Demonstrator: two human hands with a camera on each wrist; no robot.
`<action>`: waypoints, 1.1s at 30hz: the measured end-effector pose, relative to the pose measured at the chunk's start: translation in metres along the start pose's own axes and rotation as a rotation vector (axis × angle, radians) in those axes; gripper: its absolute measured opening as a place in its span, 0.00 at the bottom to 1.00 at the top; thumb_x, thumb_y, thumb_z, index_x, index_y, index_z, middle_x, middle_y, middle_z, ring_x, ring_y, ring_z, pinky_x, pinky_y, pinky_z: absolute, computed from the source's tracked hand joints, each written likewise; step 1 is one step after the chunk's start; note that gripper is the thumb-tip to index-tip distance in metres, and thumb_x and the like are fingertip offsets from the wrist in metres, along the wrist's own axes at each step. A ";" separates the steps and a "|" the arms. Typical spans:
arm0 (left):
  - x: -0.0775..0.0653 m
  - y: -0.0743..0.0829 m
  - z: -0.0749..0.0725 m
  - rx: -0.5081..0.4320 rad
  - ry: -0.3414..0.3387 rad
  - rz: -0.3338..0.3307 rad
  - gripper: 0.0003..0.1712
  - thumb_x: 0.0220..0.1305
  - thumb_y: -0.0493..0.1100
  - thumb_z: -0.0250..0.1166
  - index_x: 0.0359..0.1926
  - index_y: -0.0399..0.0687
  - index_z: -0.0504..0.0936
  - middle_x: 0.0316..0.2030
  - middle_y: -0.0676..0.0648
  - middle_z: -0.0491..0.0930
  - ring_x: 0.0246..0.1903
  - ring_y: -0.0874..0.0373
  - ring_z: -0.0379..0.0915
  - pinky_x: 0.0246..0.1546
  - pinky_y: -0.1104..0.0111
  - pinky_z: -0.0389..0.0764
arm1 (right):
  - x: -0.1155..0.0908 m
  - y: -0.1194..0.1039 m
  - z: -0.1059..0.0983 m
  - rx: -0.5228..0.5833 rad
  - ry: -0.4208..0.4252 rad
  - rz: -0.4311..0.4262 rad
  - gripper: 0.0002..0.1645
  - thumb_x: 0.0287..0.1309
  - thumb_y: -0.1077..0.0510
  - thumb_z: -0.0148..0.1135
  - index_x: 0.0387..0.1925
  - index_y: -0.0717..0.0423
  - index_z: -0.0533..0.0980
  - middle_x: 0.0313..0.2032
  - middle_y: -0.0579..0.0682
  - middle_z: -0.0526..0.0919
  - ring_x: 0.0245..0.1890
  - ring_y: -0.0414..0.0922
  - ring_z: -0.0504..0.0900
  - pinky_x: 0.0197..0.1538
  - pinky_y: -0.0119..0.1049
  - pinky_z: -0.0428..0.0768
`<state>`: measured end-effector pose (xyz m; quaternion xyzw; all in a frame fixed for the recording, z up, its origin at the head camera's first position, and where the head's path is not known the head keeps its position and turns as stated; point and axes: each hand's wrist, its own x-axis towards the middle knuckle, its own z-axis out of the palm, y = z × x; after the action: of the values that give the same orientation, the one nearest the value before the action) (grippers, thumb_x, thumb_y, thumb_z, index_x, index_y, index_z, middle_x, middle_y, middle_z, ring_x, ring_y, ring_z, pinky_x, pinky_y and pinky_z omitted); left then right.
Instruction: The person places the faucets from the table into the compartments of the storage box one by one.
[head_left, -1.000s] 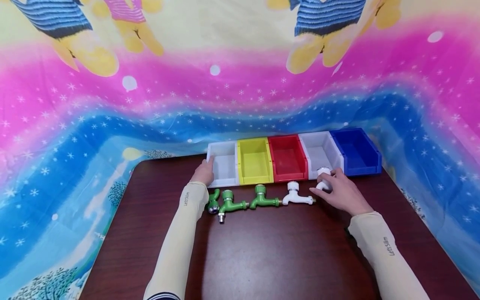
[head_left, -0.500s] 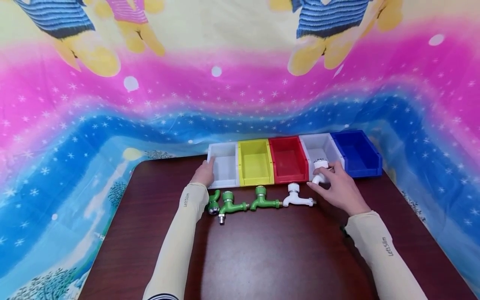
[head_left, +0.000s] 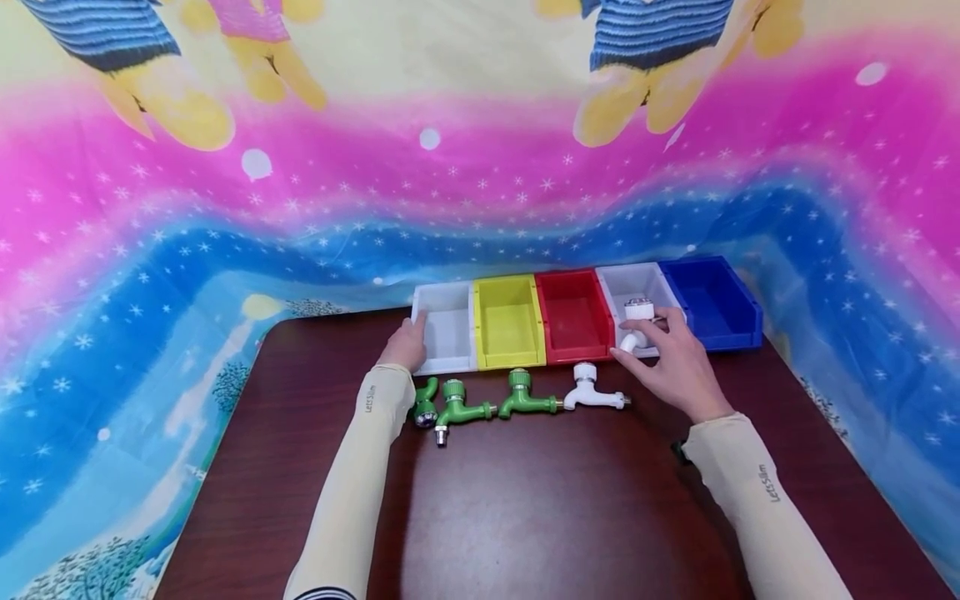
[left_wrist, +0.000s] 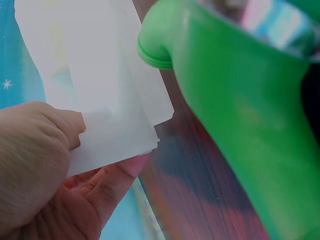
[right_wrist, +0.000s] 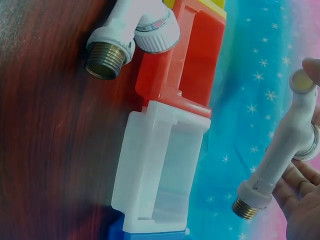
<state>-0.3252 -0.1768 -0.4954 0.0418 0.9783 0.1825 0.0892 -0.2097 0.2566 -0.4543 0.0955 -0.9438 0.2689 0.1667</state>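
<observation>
My left hand (head_left: 405, 346) grips the side wall of the left white bin (head_left: 447, 365), thumb over the wall and fingers on its outside in the left wrist view. My right hand (head_left: 681, 367) holds a white tap (head_left: 638, 311) over the right white bin (head_left: 630, 282). The right wrist view shows this tap (right_wrist: 280, 150) lifted, its brass threaded end pointing down, with a thumb at the spout and fingers behind the body. Another white tap (head_left: 592, 397) lies on the table before the bins. Several green taps (head_left: 527, 403) lie in line to its left.
Between the white bins stand a yellow bin (head_left: 512, 363) and a red bin (head_left: 577, 357). A blue bin (head_left: 723, 340) ends the row at the right. Behind the dark wooden table (head_left: 555, 508) hangs a patterned cloth (head_left: 480, 183). One green tap (left_wrist: 225, 110) looms close to the left wrist camera.
My right hand has moved the white tap forward and slightly left, from the front edge of the right white bin to over it. The left hand has stayed on its bin.
</observation>
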 end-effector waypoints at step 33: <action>-0.001 0.002 -0.001 0.010 0.002 0.001 0.40 0.76 0.32 0.51 0.84 0.47 0.47 0.69 0.26 0.64 0.55 0.36 0.76 0.58 0.47 0.79 | 0.008 0.016 0.002 0.136 0.067 0.044 0.31 0.66 0.50 0.70 0.70 0.45 0.77 0.67 0.65 0.65 0.63 0.63 0.70 0.53 0.67 0.79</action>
<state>-0.3239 -0.1748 -0.4938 0.0427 0.9792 0.1777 0.0878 -0.2216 0.2679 -0.4606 0.0767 -0.9191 0.3389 0.1857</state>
